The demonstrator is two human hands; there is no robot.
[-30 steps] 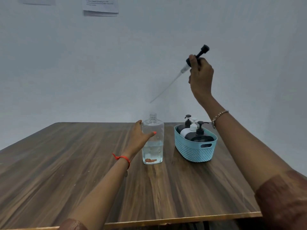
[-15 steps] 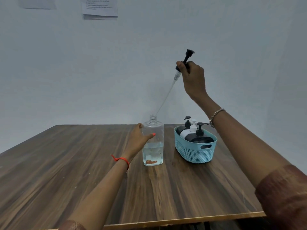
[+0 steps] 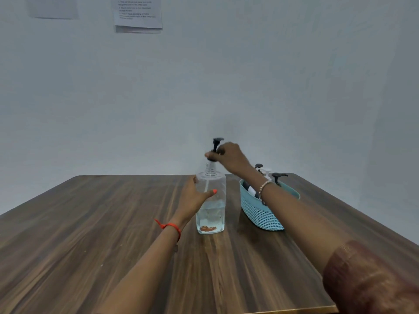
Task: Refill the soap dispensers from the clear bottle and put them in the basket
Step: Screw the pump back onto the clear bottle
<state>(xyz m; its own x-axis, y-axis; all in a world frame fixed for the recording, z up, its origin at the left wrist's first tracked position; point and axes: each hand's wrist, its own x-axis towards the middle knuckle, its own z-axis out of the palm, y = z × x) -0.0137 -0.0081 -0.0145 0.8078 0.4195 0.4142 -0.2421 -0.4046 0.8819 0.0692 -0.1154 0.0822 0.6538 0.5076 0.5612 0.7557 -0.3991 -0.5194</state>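
The left hand (image 3: 195, 198) grips the clear bottle (image 3: 211, 214), which stands upright on the wooden table (image 3: 90, 223). The right hand (image 3: 231, 157) pinches the black pump (image 3: 217, 143) by its collar just above the bottle's neck, and the pump's tube is barely visible. The right forearm hides part of the teal basket (image 3: 260, 213) and the soap dispensers (image 3: 278, 177) in it.

Soft even light, slightly blurred, wide-angle-warped edges.

printed sheet (image 3: 138, 12) on wall, text too blurred to read
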